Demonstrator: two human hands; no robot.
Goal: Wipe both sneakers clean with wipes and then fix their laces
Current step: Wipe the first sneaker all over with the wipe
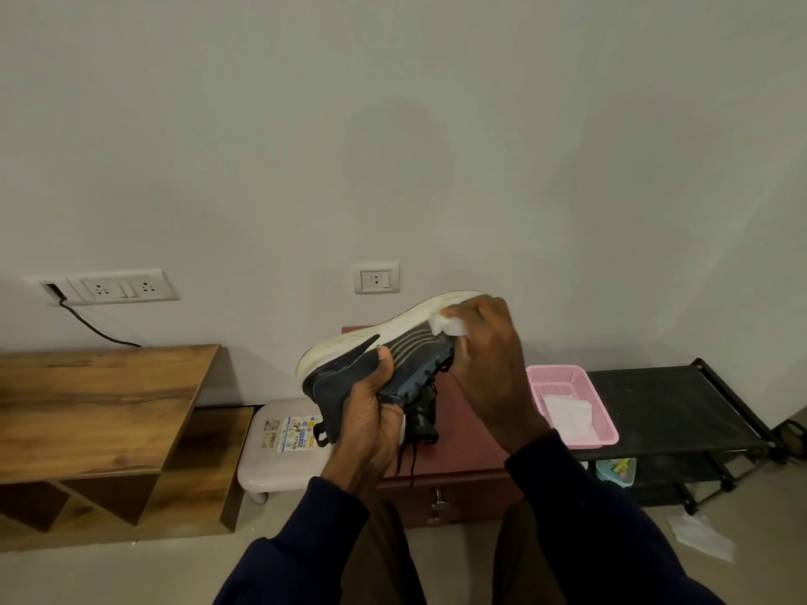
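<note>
A dark blue sneaker (349, 369) with a white sole and pale side stripes is held upside down in the air, sole up, toe to the right. My left hand (371, 412) grips it round the heel and collar, thumb on its side. My right hand (484, 355) holds a white wipe (450, 327) against the sole's edge near the toe. Black laces (404, 456) hang below the shoe. The second dark sneaker (425, 414) lies on the maroon cabinet (463, 482), mostly hidden behind my hands.
A pink basket (598, 412) holding white wipes (567, 412) sits on a black shoe rack (663, 403) at the right. A used wipe (703, 537) lies on the floor. A white stool (279, 447) and a wooden table (96, 403) stand at the left.
</note>
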